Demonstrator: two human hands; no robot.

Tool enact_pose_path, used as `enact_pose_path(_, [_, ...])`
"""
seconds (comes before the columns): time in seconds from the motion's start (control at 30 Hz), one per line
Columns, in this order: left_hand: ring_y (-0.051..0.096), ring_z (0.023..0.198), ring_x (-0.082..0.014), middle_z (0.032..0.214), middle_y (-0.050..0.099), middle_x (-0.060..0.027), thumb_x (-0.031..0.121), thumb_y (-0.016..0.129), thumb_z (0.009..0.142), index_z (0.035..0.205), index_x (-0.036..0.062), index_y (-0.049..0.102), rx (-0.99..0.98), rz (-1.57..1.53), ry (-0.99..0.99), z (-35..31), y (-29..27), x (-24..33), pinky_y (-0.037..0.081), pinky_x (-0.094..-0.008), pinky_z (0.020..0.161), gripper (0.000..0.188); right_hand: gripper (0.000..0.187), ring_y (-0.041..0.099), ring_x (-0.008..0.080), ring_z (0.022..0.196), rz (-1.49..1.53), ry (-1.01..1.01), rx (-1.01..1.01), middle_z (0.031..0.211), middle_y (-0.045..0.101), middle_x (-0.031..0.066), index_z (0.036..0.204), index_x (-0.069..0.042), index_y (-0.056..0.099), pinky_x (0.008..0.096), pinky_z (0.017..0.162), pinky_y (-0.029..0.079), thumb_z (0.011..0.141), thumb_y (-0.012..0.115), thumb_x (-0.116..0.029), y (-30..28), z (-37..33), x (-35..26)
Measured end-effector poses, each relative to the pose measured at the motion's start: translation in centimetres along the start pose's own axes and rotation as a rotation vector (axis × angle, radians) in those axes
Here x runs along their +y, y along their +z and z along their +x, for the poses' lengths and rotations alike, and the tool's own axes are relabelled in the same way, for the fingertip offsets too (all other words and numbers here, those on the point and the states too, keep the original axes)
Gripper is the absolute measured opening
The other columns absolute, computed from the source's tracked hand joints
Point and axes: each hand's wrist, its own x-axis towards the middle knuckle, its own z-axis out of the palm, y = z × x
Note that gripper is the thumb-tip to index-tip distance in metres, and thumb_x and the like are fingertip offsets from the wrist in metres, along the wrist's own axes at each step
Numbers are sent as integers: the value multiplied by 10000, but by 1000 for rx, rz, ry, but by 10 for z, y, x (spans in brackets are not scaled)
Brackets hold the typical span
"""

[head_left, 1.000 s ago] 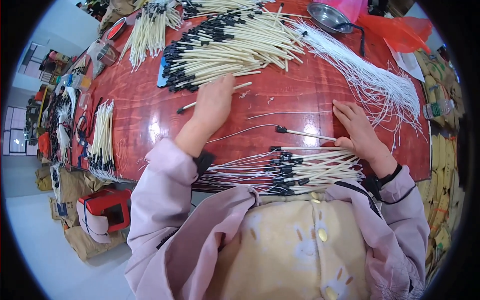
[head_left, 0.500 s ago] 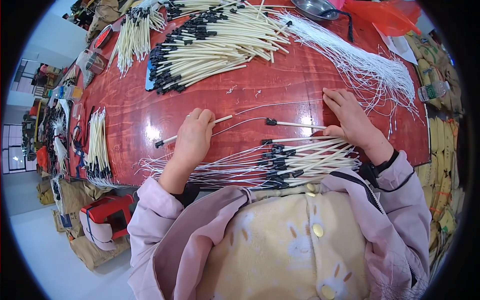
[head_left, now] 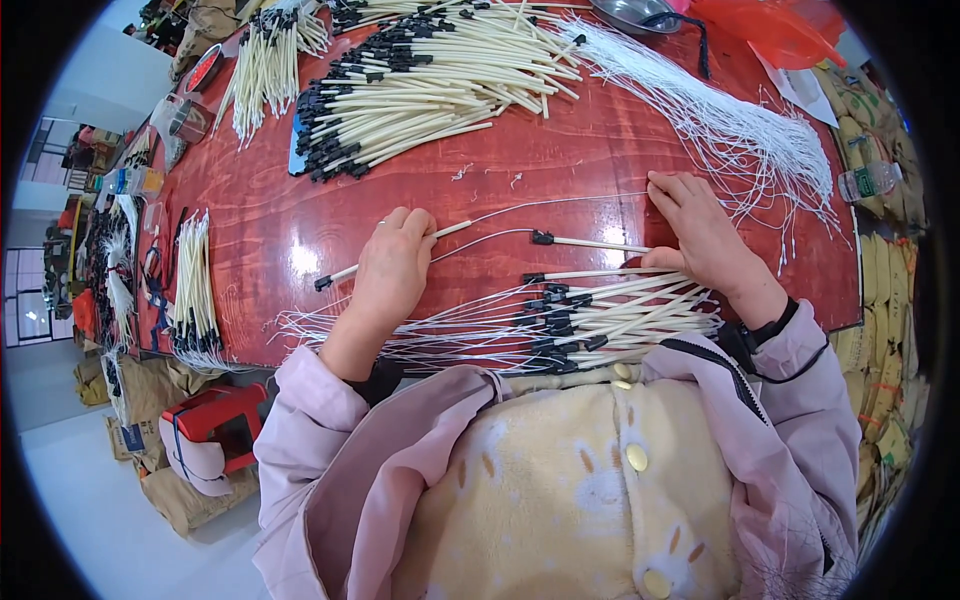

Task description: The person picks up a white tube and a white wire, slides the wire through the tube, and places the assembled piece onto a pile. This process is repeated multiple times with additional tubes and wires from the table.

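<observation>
My left hand is closed around a cream tube with a black clip on its left end. A thin white cord runs from the tube's right end to the fingertips of my right hand. That hand rests on the table with fingers stretched out and thumb apart. Near its thumb ends a second cream tube, whose black clip faces left. From this clip another white cord bends back towards my left hand. What lies beneath both palms is hidden.
Corded tubes lie in a pile along the red table's near edge. A large heap of clipped tubes sits further back. Loose white cords spread at right, below a metal bowl. A tube bundle lies left.
My left hand and its tube have shifted slightly right. The tube's right end now meets the white cord, where a small gap showed before. The right hand has barely moved.
</observation>
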Motion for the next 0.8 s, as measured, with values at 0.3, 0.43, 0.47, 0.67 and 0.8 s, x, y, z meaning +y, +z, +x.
enact_pose_path(0.3, [648,952,-371,970,636,-162,76,635,868,954,47,613,-4,233,116,38,27,16,546,-476,791,94,1052,436,414,1329,-65,-3,-60,1495,443,247,1352,142,510,486,1140,339,802,586,-751,-1,0,0])
enact_pose_path(0.43, [657,943,-344,980,648,-138,91,624,855,967,63,635,-128,247,273,92,61,61,542,-476,796,117,1080,406,421,1366,-102,-76,-54,1547,389,252,1411,146,447,486,1163,317,825,556,-753,10,8,-9])
enact_pose_path(0.47, [665,951,-322,987,656,-127,97,632,838,963,67,645,-164,251,311,103,71,80,546,-470,793,129,1078,398,423,1375,-68,-91,-34,1556,376,254,1430,137,430,487,1169,311,830,550,-750,15,10,-9])
enact_pose_path(0.67, [670,968,-298,983,659,-113,165,681,832,956,66,647,-49,299,453,95,83,125,552,-453,731,162,962,402,415,1371,75,-168,161,1561,379,234,1495,65,392,481,1165,315,878,578,-649,15,27,6])
enact_pose_path(0.8, [660,1041,-269,1066,659,-116,190,742,817,991,58,665,-40,340,260,68,33,102,576,-414,728,232,680,487,372,1272,135,-90,199,1406,528,193,1341,29,552,464,1097,373,852,723,-411,16,40,6])
